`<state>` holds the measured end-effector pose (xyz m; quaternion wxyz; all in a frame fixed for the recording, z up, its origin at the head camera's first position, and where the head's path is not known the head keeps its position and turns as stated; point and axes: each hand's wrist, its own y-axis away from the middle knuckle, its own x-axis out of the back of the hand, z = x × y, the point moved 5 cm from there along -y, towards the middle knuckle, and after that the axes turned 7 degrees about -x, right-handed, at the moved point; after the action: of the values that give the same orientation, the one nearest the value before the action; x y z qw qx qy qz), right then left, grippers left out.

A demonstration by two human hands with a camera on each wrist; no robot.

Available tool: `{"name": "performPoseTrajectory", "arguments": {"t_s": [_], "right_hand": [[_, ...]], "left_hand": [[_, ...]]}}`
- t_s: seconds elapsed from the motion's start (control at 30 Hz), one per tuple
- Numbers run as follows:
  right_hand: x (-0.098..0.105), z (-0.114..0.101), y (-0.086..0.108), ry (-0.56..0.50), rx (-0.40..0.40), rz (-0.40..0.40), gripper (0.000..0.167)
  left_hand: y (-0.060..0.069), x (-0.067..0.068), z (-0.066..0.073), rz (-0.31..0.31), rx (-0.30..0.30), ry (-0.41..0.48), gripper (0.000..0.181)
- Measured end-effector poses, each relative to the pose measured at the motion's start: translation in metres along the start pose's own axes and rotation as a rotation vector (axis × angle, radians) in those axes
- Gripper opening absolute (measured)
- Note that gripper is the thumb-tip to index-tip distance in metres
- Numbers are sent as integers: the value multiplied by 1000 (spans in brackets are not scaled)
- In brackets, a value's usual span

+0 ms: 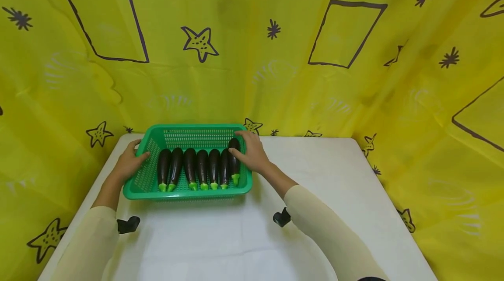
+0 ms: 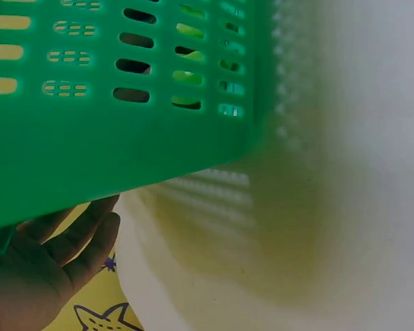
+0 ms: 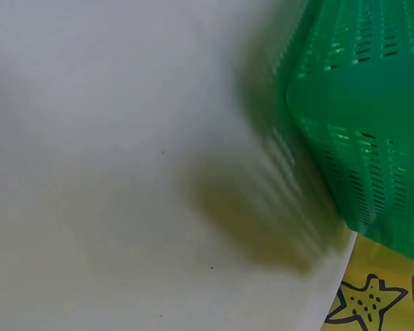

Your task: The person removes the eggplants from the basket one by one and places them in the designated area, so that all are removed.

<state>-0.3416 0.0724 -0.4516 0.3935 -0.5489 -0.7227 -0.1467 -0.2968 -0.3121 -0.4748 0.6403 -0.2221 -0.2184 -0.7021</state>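
Head view, from left to right: a pale sleeve (image 1: 88, 246) reaches up toward the near left corner of the green basket (image 1: 189, 194), a small black device (image 1: 128, 225) at its cuff. Beyond it, the left hand (image 1: 129, 162) grips the basket's left end, thumb over the rim, the other fingers partly bent along the outside; the left wrist camera shows some of them below the basket's edge. I see the basket at the far left part of the white bench (image 1: 315, 176); whether its base touches the bench, I cannot tell. Inside the basket lie seven eggplants (image 1: 190, 169), green stem ends toward its near side, the rightmost propped higher against the right wall. At the basket's right end, the right hand (image 1: 253, 152) holds the rim, its thumb reaching inside, the fingers partly spread and bent around the far corner. Right of the basket, nearer me, come another black device (image 1: 281, 217) and another pale sleeve (image 1: 328, 228). Yellow patterned cloth (image 1: 244, 18) hangs behind the basket.
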Motion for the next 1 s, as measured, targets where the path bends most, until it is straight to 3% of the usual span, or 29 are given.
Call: {"name": "performPoseTrajectory", "arguments": {"t_s": [0.13, 0.23, 0.5, 0.73, 1.0], "right_hand": [[-4, 0, -9, 40, -24, -12, 63], [-8, 0, -15, 47, -40, 5, 61], [-20, 2, -21, 60, -69, -34, 61], [-22, 2, -21, 203, -69, -47, 63], [-31, 3, -23, 401, -104, -118, 72]], "left_hand": [[-1, -1, -2, -33, 8, -52, 75], [-1, -2, -1, -47, -8, -32, 70], [-2, -3, 0, -13, -22, -17, 63], [-1, -3, 0, 20, -7, -84, 63], [1, -3, -1, 11, 19, -131, 64]]}}
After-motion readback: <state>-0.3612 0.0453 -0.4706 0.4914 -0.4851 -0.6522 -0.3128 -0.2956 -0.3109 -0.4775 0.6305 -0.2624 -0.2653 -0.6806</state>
